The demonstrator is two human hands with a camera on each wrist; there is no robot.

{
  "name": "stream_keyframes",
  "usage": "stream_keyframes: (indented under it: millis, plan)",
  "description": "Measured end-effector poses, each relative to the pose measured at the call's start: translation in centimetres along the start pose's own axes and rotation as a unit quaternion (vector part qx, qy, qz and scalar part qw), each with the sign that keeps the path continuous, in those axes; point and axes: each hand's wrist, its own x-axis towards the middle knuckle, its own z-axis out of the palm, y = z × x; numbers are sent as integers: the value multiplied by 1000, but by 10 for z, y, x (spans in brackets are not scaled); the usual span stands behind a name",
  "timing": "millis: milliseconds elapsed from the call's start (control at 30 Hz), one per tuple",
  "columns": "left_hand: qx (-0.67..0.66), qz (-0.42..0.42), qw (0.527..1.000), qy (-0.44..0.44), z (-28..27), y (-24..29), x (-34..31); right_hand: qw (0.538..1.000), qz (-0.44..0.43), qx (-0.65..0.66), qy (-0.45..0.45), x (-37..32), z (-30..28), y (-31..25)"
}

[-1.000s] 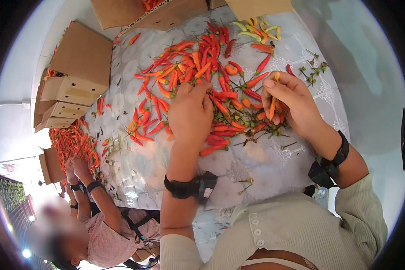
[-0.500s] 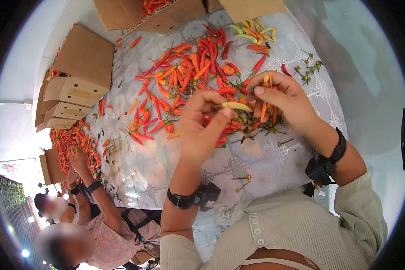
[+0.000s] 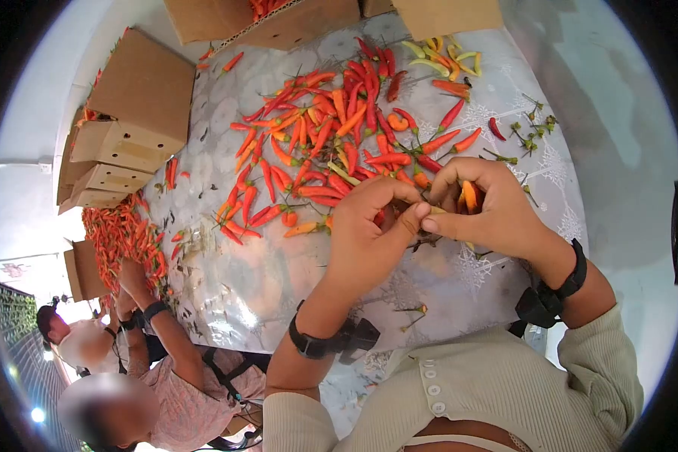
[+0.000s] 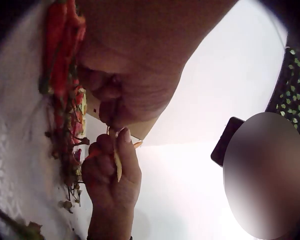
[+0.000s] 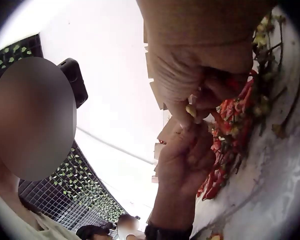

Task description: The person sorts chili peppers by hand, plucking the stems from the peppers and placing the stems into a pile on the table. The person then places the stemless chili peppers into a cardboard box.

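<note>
1. Fingers and thumb of the left hand (image 3: 373, 233) are bent together, pinching one end of a pale yellow chilli (image 4: 118, 162); whether they grip its stalk or flesh cannot be made out.
2. The right hand (image 3: 497, 207) clamps the same chilli under its thumb, the two thumb tips almost meeting above the tablecloth (image 3: 459, 301). Its curled fingers also hold orange chillies (image 3: 471, 197), mostly hidden in the palm, so their number is unclear.
3. Both wrist views are dim around the hands and washed out behind; the left palm is in shadow.
4. The forearms and hands cover part of the near edge of the spread of red and orange chillies (image 3: 324, 124). An open cardboard box (image 3: 294, 29) is cut off at the top edge of the head view.
5. Another person (image 3: 196, 395) sits at far left, face blurred, hands partly lost against a dense red heap (image 3: 117, 230).
6. The cloth is glossy, grey-white, with branching, snowflake-like print. The chillies are smooth, tapered, some crooked; the loose green stalks (image 3: 531, 139) are thin and wiry. The sleeves (image 3: 603, 361) are ribbed knit.
</note>
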Motion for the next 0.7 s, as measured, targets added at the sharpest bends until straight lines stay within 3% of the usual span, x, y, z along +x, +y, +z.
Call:
stream_keyframes:
  millis: [200,433,533,600,700]
  plan:
    - [44,41,997,-49,-6,4,1,998,33,-16,-58,0,-2,-6]
    - [-108,6,988,-114,-9,4,1,992,-26,23,-125,-1,-6,-3]
    - [-145,25,976,-162,-14,5,1,982,-13,91,-162,-1,-9,0]
    - [-126,56,971,-195,-17,3,1,976,50,174,-119,0,-11,-3]
    - [-51,-4,972,-228,-13,12,-2,926,89,363,-58,7,-18,9]
